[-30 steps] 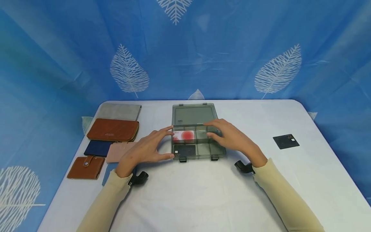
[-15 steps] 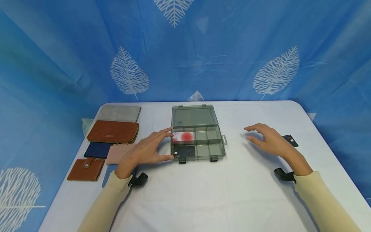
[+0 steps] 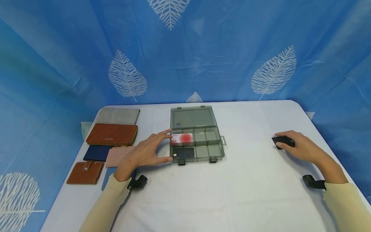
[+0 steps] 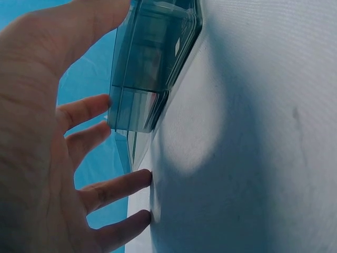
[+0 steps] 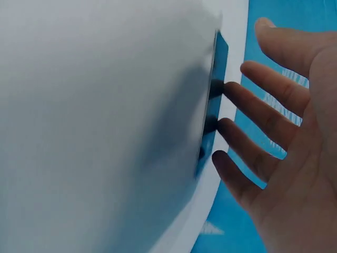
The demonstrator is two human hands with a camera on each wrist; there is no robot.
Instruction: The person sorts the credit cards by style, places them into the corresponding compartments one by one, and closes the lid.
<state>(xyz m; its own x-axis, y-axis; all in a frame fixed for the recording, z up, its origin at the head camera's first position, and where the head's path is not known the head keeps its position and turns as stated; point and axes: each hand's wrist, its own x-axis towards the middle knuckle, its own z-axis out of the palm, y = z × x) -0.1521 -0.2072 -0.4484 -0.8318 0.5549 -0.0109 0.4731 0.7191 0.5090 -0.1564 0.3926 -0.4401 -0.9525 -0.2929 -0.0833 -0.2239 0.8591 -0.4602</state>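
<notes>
A smoky clear compartment box lies with its lid folded back, in the middle of the white table. A red-and-white card fills its far left compartment, and a black card the near left one. My left hand brackets the box's left end, index fingertip and thumb against the wall; the left wrist view shows the box beside those fingers. My right hand lies far right, straight fingers resting on a loose black card; in the right wrist view the fingertips touch this card.
Several wallets lie at the left: a grey one, a long brown one, a navy one, a pink one and a small brown snap wallet. A blue leaf-print curtain hangs around the table. The table's right edge is close to my right hand.
My right hand left the box and swept right across the table onto the loose black card. My left hand stayed at the box's left end.
</notes>
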